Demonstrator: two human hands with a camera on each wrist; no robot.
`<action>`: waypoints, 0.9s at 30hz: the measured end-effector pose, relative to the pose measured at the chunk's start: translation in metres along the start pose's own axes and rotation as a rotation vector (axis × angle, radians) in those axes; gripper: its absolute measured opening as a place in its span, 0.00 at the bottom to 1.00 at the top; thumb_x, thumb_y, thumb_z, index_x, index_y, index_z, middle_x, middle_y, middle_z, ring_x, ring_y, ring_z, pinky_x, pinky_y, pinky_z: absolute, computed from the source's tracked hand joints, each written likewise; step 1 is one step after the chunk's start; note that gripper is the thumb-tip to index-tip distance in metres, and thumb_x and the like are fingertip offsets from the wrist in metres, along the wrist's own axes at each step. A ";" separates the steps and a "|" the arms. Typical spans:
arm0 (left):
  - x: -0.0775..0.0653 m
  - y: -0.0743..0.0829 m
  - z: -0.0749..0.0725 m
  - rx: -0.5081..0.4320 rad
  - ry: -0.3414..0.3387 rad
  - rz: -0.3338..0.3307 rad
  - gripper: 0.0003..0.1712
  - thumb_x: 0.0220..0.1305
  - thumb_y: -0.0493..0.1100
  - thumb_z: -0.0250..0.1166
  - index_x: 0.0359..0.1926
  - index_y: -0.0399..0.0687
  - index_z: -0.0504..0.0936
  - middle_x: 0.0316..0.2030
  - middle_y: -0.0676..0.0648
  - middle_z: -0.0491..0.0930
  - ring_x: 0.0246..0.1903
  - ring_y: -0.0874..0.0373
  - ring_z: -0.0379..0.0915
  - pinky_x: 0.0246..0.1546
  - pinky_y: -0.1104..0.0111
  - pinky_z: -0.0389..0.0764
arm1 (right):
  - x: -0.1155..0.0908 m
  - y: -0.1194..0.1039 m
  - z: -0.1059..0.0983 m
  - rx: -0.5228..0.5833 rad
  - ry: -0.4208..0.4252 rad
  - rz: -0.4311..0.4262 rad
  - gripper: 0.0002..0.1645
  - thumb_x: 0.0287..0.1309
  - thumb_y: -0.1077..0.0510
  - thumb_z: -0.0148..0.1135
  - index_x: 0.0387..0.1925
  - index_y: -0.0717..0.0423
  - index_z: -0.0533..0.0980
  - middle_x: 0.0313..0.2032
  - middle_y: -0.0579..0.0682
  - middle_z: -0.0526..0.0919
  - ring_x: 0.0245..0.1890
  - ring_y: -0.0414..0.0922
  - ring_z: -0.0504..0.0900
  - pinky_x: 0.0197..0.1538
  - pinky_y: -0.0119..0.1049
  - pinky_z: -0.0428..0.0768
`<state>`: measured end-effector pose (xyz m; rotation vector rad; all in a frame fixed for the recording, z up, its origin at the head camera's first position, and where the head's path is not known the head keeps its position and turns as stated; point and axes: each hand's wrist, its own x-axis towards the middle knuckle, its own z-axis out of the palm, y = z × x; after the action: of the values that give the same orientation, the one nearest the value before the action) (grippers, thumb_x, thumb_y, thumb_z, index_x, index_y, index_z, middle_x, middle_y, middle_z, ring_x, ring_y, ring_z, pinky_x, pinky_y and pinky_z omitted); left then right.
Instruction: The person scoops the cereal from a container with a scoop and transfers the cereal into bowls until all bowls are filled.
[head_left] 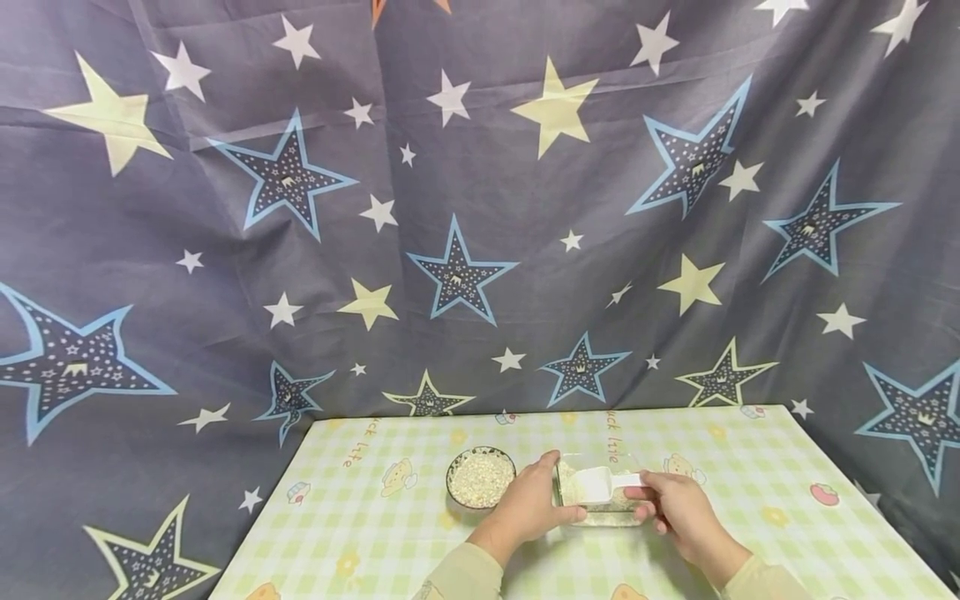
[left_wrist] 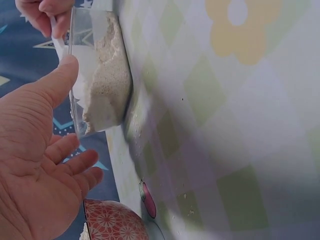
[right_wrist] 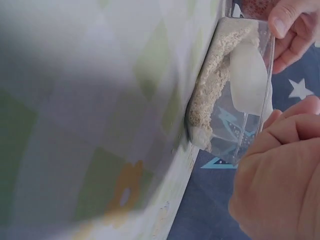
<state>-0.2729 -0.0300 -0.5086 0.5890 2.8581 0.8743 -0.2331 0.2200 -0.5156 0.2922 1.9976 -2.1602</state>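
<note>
A clear rectangular container (head_left: 602,518) stands on the table, partly filled with pale oat-like flakes (right_wrist: 207,95). My left hand (head_left: 527,502) holds its left end, thumb at the near side and index finger towards the far corner; the other fingers are loosely bent in the left wrist view. My right hand (head_left: 682,510) pinches the handle of a white scoop (head_left: 595,485). The scoop's head is inside the container, over the flakes. Left of my left hand sits a round bowl (left_wrist: 116,223), red-patterned outside, full of similar flakes (head_left: 482,478).
A green-and-white checked cloth (head_left: 360,517) with cartoon prints covers the table. Behind the table's far edge hangs a dark curtain (head_left: 480,367) with stars. Small crumbs (left_wrist: 186,196) lie on the cloth near the bowl.
</note>
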 end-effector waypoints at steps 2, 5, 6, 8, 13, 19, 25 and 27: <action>0.001 0.000 0.001 -0.005 -0.003 0.000 0.60 0.58 0.62 0.80 0.82 0.45 0.61 0.75 0.39 0.74 0.72 0.39 0.74 0.72 0.45 0.77 | -0.001 0.000 -0.005 0.044 0.001 0.021 0.35 0.85 0.55 0.42 0.78 0.77 0.53 0.34 0.43 0.91 0.20 0.30 0.79 0.18 0.21 0.71; 0.001 0.000 0.001 -0.017 -0.011 -0.005 0.60 0.59 0.62 0.80 0.82 0.44 0.60 0.75 0.39 0.73 0.72 0.39 0.73 0.73 0.45 0.77 | -0.001 0.001 -0.012 0.133 0.002 0.052 0.31 0.85 0.54 0.41 0.76 0.71 0.56 0.34 0.42 0.90 0.21 0.29 0.77 0.19 0.19 0.71; 0.001 -0.001 0.002 -0.021 -0.013 -0.006 0.60 0.59 0.62 0.80 0.82 0.44 0.60 0.75 0.39 0.73 0.72 0.39 0.73 0.72 0.44 0.77 | 0.000 0.001 -0.015 0.169 0.003 0.059 0.28 0.85 0.54 0.41 0.73 0.68 0.58 0.34 0.41 0.89 0.21 0.28 0.77 0.19 0.18 0.71; 0.001 -0.001 0.002 -0.029 -0.017 -0.009 0.60 0.60 0.62 0.79 0.83 0.44 0.59 0.76 0.39 0.73 0.72 0.39 0.73 0.73 0.44 0.76 | 0.000 0.001 -0.020 0.247 -0.001 0.073 0.21 0.85 0.54 0.41 0.67 0.64 0.63 0.33 0.40 0.89 0.21 0.27 0.76 0.19 0.17 0.71; 0.000 -0.001 0.001 -0.039 -0.023 -0.003 0.60 0.61 0.62 0.78 0.83 0.44 0.58 0.77 0.39 0.71 0.74 0.39 0.71 0.74 0.43 0.75 | 0.001 0.001 -0.031 0.422 -0.035 0.091 0.11 0.86 0.53 0.40 0.58 0.52 0.64 0.33 0.41 0.88 0.22 0.27 0.75 0.19 0.16 0.70; -0.004 0.001 -0.004 -0.036 0.011 0.025 0.59 0.62 0.63 0.77 0.83 0.46 0.59 0.77 0.39 0.70 0.74 0.38 0.71 0.74 0.42 0.75 | 0.000 0.002 -0.038 0.613 -0.161 0.055 0.07 0.86 0.54 0.34 0.55 0.49 0.59 0.34 0.41 0.85 0.24 0.26 0.73 0.21 0.15 0.66; -0.007 -0.001 -0.011 -0.023 0.077 0.059 0.58 0.61 0.64 0.77 0.83 0.48 0.60 0.77 0.39 0.71 0.73 0.38 0.72 0.73 0.43 0.75 | 0.005 0.007 -0.036 0.662 -0.240 0.027 0.06 0.86 0.55 0.37 0.49 0.49 0.63 0.34 0.42 0.86 0.24 0.26 0.73 0.21 0.16 0.64; -0.008 -0.003 -0.014 -0.023 0.091 0.062 0.58 0.61 0.64 0.77 0.83 0.49 0.61 0.76 0.40 0.72 0.73 0.39 0.72 0.73 0.43 0.76 | 0.007 0.007 -0.035 0.667 -0.243 0.025 0.03 0.86 0.55 0.39 0.49 0.47 0.61 0.34 0.42 0.87 0.23 0.26 0.73 0.21 0.16 0.63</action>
<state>-0.2697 -0.0429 -0.4992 0.6545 2.9207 0.9659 -0.2368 0.2544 -0.5272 0.1264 1.0989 -2.6307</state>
